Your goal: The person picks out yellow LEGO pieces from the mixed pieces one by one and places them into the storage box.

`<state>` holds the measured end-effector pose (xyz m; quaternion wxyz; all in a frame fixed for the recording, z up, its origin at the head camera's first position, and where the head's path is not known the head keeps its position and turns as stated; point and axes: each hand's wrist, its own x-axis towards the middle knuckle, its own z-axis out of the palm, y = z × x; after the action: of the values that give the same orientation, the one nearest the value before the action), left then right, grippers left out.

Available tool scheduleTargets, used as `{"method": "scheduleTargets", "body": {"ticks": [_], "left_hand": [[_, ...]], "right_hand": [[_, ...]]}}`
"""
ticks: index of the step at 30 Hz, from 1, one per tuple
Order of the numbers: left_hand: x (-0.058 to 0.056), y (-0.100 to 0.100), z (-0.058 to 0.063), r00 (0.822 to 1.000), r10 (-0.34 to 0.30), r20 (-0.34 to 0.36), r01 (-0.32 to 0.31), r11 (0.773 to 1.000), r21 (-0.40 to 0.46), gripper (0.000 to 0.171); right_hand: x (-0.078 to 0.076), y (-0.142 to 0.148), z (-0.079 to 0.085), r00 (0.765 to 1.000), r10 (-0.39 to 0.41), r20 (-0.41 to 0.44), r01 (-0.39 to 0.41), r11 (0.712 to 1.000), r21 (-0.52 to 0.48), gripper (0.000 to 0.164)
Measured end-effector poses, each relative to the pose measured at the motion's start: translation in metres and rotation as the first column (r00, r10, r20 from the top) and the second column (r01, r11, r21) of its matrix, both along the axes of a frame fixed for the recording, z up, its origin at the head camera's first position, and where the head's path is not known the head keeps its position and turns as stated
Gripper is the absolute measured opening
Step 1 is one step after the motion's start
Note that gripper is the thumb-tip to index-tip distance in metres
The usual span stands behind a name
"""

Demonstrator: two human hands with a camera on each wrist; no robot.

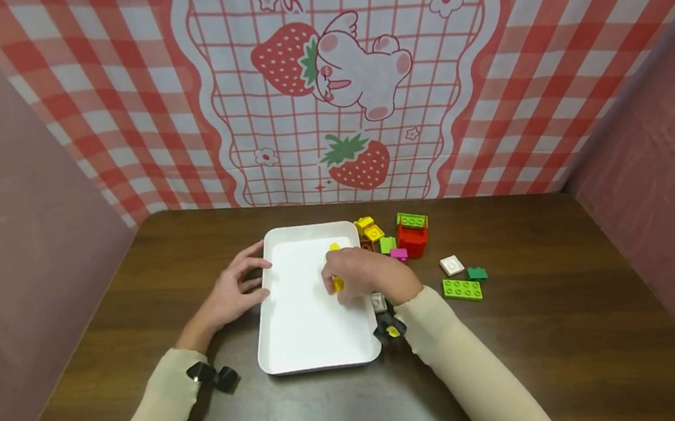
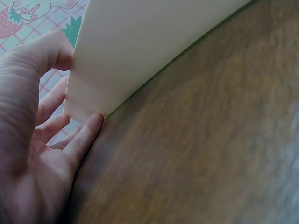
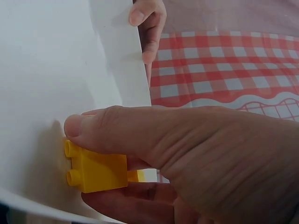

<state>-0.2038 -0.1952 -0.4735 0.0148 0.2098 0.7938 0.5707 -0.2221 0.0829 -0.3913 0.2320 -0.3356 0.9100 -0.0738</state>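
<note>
Inside a white tray (image 1: 305, 315), my right hand (image 1: 358, 273) pinches a yellow toy brick (image 3: 100, 172) between thumb and fingers. Two of its round studs face the tray floor in the right wrist view. Another bit of yellow (image 3: 135, 176) shows just behind it, partly hidden by the fingers. My left hand (image 1: 238, 288) rests its spread fingertips along the tray's left side. In the left wrist view those fingers (image 2: 86, 135) touch the tray's outer wall (image 2: 121, 46) just above the wooden table.
Right of the tray lie yellow bricks (image 1: 370, 229), a red piece (image 1: 413, 238) with a green brick (image 1: 412, 221) at its back, and a magenta brick (image 1: 399, 254). Farther right are a white piece (image 1: 452, 266), a long lime brick (image 1: 462, 289) and a dark green brick (image 1: 476, 274).
</note>
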Motion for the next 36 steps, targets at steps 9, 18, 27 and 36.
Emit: {"method": "scheduleTargets", "body": {"ticks": [9,18,27,36], "left_hand": [[0.0002,-0.0013,-0.0002,1.0,-0.006,0.006,0.006,1.0,-0.003,0.042],[0.0008,-0.0017,-0.0007,1.0,-0.011,-0.01,0.011,1.0,-0.012,0.042],[0.0012,-0.0026,-0.0032,1.0,-0.009,0.0,0.009,1.0,-0.003,0.042],[0.0015,-0.0017,-0.0031,1.0,-0.01,0.0,0.01,1.0,0.001,0.041]], "right_hand": [[0.0022,-0.0002,-0.0005,1.0,0.003,-0.01,-0.003,1.0,0.017,0.012],[0.0043,-0.0012,-0.0016,1.0,-0.004,-0.015,0.005,1.0,0.026,0.014],[0.0057,-0.002,-0.0013,1.0,-0.009,-0.009,0.009,1.0,0.03,0.015],[0.0064,-0.0035,0.0013,1.0,-0.001,-0.005,0.001,0.999,0.048,0.018]]}}
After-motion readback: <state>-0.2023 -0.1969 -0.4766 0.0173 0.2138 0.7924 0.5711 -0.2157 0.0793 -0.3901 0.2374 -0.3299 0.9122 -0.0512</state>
